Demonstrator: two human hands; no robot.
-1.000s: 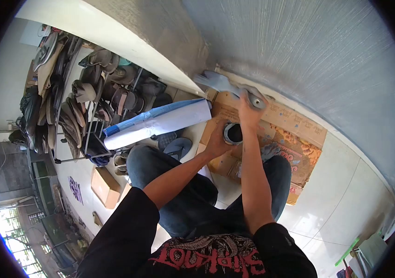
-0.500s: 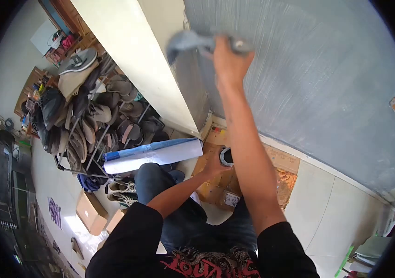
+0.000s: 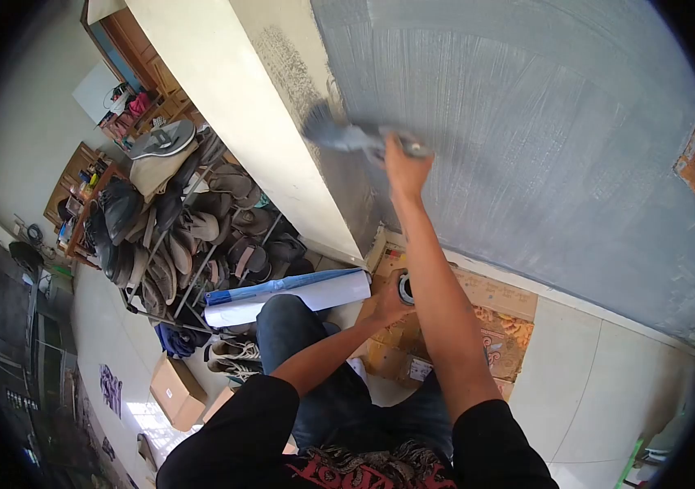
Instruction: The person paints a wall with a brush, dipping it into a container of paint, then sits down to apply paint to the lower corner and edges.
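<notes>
My right hand [image 3: 409, 167] grips a wide paintbrush [image 3: 343, 134] by its handle, slightly blurred. Its grey-coated bristles point left and touch the narrow side face of the cream pillar [image 3: 282, 163], beside the grey wall [image 3: 518, 130]. A rough patch of dark grey paint [image 3: 286, 61] marks that side face above the bristles, and grey also covers its lower part. Low down, my left hand [image 3: 390, 306] is wrapped round a small paint can [image 3: 406, 287] with a dark opening. My right forearm hides part of the can.
Flattened cardboard [image 3: 494, 293] covers the floor along the wall. A white-and-blue roll [image 3: 290, 297] lies left of the can, near my knee. Farther left stands a rack piled with shoes [image 3: 192, 220], with sneakers [image 3: 237, 354] and a cardboard box [image 3: 178, 395] on the tiles.
My right hand has swept the brush down along the pillar's side face, where a grey patch now shows above it. My left hand stays on the can. The view has shifted slightly.
</notes>
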